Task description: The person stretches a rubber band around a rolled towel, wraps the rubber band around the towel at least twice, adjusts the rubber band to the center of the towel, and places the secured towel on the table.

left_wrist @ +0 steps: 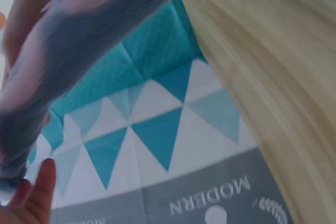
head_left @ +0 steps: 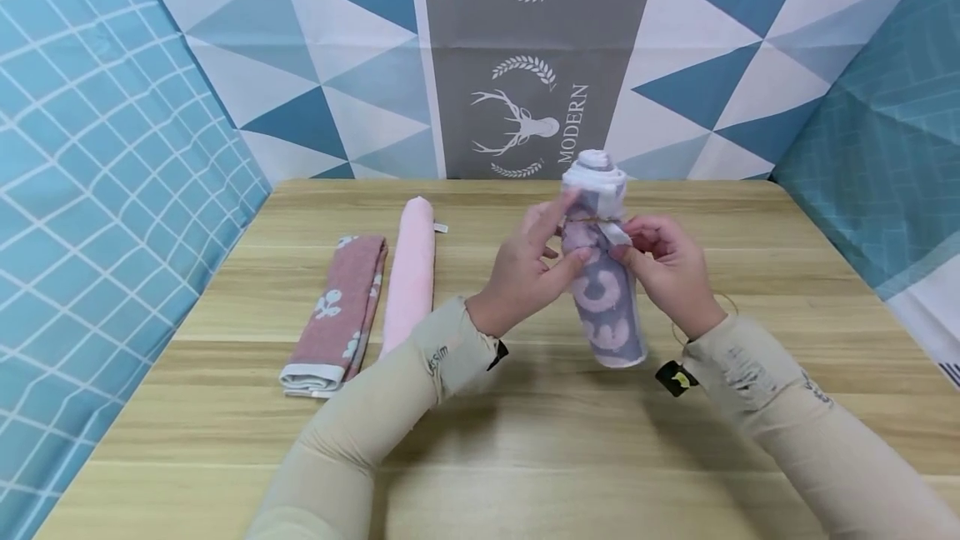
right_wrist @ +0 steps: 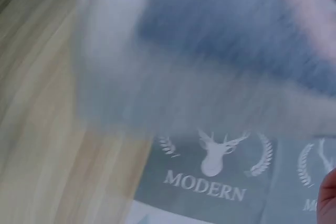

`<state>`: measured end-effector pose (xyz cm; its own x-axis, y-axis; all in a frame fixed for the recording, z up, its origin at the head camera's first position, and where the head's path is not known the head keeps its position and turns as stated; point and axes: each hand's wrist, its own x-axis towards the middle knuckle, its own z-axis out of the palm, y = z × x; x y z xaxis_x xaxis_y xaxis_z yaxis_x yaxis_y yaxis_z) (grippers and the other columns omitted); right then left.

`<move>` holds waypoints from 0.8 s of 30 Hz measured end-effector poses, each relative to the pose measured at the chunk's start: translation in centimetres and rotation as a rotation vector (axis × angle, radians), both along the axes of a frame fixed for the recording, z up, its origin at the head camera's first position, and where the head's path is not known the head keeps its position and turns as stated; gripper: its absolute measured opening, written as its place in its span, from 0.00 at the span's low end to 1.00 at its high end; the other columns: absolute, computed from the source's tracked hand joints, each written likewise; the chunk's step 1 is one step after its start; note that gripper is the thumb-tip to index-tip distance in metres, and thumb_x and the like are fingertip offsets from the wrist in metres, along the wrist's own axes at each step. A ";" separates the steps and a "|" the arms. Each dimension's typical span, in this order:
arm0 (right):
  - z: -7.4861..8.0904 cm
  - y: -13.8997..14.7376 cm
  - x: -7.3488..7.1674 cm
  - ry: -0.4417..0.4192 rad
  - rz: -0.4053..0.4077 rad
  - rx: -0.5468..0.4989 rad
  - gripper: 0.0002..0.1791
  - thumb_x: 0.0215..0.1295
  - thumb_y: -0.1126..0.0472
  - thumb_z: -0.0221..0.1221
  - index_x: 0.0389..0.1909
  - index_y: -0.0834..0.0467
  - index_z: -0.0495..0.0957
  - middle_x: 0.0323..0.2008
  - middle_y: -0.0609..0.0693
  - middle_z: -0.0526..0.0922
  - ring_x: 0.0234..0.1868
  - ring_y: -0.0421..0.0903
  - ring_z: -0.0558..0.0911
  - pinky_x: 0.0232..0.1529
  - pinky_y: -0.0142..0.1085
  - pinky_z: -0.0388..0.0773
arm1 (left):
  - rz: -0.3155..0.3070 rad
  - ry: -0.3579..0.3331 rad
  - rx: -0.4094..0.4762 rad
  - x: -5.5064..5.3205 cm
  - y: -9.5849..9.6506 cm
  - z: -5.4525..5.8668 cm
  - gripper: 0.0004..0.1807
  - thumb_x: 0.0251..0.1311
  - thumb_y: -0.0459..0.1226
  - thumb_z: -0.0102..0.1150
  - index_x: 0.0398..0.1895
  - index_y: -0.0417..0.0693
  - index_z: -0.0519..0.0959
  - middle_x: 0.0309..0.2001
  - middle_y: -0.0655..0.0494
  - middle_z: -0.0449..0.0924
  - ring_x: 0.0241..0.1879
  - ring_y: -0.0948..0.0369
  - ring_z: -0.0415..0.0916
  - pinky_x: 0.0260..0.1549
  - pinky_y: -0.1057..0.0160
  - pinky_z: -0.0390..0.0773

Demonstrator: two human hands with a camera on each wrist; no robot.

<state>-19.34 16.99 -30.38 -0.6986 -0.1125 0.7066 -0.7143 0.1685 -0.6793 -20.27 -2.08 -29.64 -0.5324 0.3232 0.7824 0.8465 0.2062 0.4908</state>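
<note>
A rolled towel [head_left: 607,298], grey-purple with pink shapes and white edges, is held tilted up over the table in front of me. A thin tan band [head_left: 596,220] runs round its upper part. My left hand [head_left: 528,269] grips the roll from the left, thumb across its front and fingers by the band. On the other side, my right hand [head_left: 667,261] pinches a small white strip [head_left: 615,233] at the towel, just under the band. In the left wrist view the roll [left_wrist: 68,40] crosses the upper left; the right wrist view shows its blurred end [right_wrist: 210,77] close up.
To the left lie a folded dusty-pink towel [head_left: 337,307] with pale plant motifs and a rolled light-pink towel [head_left: 411,265] with a small tag [head_left: 440,228]. A thin loop [head_left: 729,300] lies near my right wrist. Patterned cloth walls [head_left: 360,48] border the wooden table [head_left: 525,457].
</note>
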 end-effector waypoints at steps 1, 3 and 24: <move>-0.2 0.1 -0.2 -0.014 -0.001 0.042 0.14 0.56 0.82 0.59 0.45 0.77 0.72 0.34 0.31 0.82 0.33 0.29 0.79 0.31 0.21 0.73 | 0.022 -0.010 -0.011 -0.2 -0.1 0.0 0.33 0.56 0.29 0.64 0.64 0.32 0.61 0.49 0.34 0.72 0.39 0.50 0.75 0.30 0.68 0.79; -0.7 0.3 -0.8 -0.011 0.025 0.124 0.27 0.52 0.87 0.57 0.55 0.71 0.73 0.35 0.42 0.85 0.33 0.30 0.77 0.32 0.22 0.72 | 0.052 -0.050 -0.033 -0.5 -0.2 0.1 0.35 0.56 0.29 0.65 0.66 0.33 0.61 0.50 0.34 0.72 0.38 0.50 0.75 0.29 0.69 0.78; -0.2 0.3 -4.1 -0.271 0.199 0.877 0.39 0.58 0.65 0.67 0.69 0.68 0.61 0.46 0.60 0.81 0.42 0.51 0.80 0.42 0.46 0.78 | -0.020 -0.145 -0.352 -3.4 -4.8 0.1 0.18 0.48 0.30 0.71 0.44 0.39 0.79 0.47 0.44 0.82 0.45 0.52 0.77 0.46 0.62 0.76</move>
